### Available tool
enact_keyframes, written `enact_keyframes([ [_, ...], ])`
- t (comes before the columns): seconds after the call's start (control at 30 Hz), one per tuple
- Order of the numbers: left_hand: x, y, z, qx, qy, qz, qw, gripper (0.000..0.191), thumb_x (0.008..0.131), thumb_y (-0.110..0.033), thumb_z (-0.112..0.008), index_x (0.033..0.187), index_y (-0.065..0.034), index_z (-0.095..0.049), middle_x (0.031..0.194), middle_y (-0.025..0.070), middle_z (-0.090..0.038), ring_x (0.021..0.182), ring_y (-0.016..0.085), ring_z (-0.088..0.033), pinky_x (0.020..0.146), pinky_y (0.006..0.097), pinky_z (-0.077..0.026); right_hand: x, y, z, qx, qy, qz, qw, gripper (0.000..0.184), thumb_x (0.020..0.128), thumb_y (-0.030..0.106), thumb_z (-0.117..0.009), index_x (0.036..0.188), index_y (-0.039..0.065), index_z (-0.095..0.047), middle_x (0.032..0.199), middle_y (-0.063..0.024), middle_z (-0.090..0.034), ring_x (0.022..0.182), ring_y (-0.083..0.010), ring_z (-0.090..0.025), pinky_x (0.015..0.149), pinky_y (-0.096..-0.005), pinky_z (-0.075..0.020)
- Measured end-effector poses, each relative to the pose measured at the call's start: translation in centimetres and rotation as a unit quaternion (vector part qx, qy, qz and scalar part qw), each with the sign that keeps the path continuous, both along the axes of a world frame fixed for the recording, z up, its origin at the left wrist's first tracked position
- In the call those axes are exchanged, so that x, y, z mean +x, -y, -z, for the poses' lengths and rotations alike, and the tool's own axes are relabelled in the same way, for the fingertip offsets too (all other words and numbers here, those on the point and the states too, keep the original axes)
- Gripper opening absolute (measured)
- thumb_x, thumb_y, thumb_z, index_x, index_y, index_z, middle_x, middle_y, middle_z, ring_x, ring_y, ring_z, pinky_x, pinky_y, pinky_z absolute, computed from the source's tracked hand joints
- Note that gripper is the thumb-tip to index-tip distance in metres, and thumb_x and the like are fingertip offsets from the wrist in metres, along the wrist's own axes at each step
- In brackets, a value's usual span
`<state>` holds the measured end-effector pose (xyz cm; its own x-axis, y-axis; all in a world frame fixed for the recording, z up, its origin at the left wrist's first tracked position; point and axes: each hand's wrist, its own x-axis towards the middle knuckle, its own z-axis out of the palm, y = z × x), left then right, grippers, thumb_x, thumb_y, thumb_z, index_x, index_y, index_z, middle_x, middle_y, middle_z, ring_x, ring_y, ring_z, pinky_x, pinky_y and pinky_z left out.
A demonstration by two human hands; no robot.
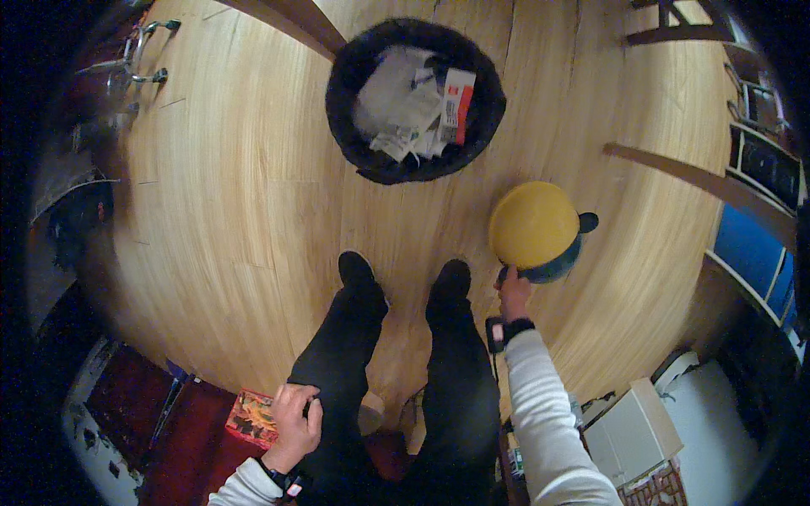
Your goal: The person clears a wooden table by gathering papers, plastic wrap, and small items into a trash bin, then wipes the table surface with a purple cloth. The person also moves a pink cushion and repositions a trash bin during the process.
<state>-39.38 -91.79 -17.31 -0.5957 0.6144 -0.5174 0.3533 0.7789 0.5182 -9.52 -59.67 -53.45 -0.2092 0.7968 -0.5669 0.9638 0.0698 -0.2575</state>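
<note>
My right hand reaches down at the near edge of a round object with a domed yellow top and a dark green lower part. A finger points at or touches its rim, and whether the hand grips it I cannot tell. A small dark knob sticks out on its right. My left hand rests by my left thigh, fingers slightly curled and holding nothing visible. Farther ahead a round black bin holds crumpled paper and a white and red carton.
Wood flooring lies all around my feet. A curved brown wooden leg extends in from the right, and another brown beam ends near the bin. A patterned red box is beside my left hand. A pale cabinet or box stands at lower right.
</note>
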Motion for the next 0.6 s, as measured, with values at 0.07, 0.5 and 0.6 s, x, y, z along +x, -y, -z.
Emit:
enact_keyframes([
  [0.07,0.5,0.0,0.0,0.023,0.002,-0.023,0.999,0.012,0.077,-0.003,-0.06,0.089,-0.0028,-0.059,0.084,0.0139,-0.059,0.08,0.033,-0.055,0.071,0.0419,-0.044,-1.3,-0.8,-5.1,0.13,0.042,-0.164,0.977,0.034,0.09,0.031,-0.056,0.087,-0.001,-0.063,0.072,-0.0196,-0.065,0.058,-0.036,-0.061,0.053,-0.0461,-0.0457],
  [0.5,4.4,1.7,-0.5,0.025,-0.007,-0.093,0.995,0.011,0.076,-0.005,-0.063,0.087,-0.005,-0.062,0.08,0.0137,-0.059,0.078,0.035,-0.057,0.068,0.0432,-0.046,-26.7,-4.1,-25.2,0.076,0.027,-0.253,0.964,0.048,0.094,0.039,-0.049,0.081,-0.003,-0.066,0.085,-0.0248,-0.065,0.08,-0.0426,-0.063,0.07,-0.0509,-0.0508],
  [0.6,4.9,2.0,-0.3,0.032,-0.009,-0.107,0.994,0.011,0.076,-0.006,-0.063,0.087,-0.0054,-0.061,0.082,0.0138,-0.059,0.079,0.035,-0.057,0.069,0.0434,-0.046,-30.3,-4.3,-23.7,0.07,0.016,-0.289,0.955,0.048,0.094,0.04,-0.047,0.084,-0.002,-0.068,0.089,-0.0245,-0.066,0.084,-0.0411,-0.064,0.073,-0.0509,-0.0511],
])
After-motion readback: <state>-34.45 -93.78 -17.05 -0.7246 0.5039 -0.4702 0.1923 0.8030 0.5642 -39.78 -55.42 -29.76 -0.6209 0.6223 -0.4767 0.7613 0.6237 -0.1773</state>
